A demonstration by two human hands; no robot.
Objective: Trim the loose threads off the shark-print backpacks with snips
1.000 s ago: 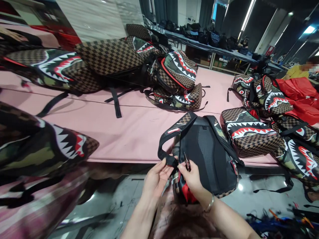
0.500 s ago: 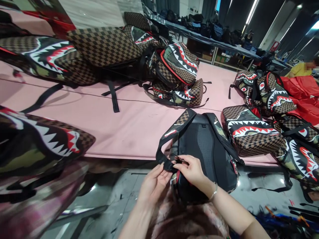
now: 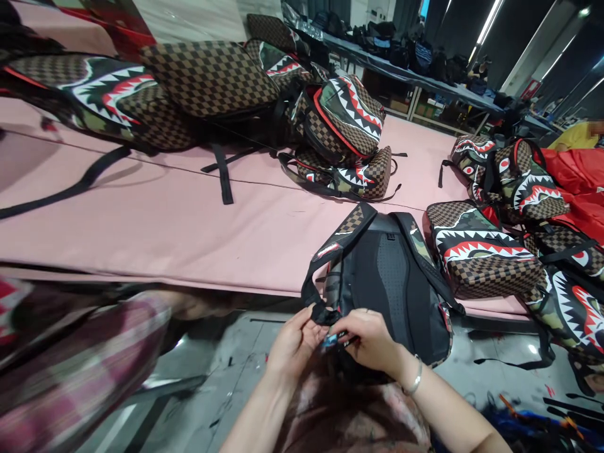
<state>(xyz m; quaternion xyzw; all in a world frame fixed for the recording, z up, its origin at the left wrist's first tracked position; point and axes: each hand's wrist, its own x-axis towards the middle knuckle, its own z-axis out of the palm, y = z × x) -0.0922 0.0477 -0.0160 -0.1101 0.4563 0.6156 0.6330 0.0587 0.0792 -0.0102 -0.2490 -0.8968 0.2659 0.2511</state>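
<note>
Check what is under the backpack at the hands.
The upper part of the backpack rests on the pink table; its lower end juts past the edge. Its downward side and anything directly beneath are hidden.

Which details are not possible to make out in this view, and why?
All in the head view:
- What the right hand holds: mostly covered by fingers.
- End of the black strap: hidden by the left hand.
- Front of the backpack: turned away.
- Plaid cloth: blurred, cut off at left edge.
- Dark items beyond: too small.
</note>
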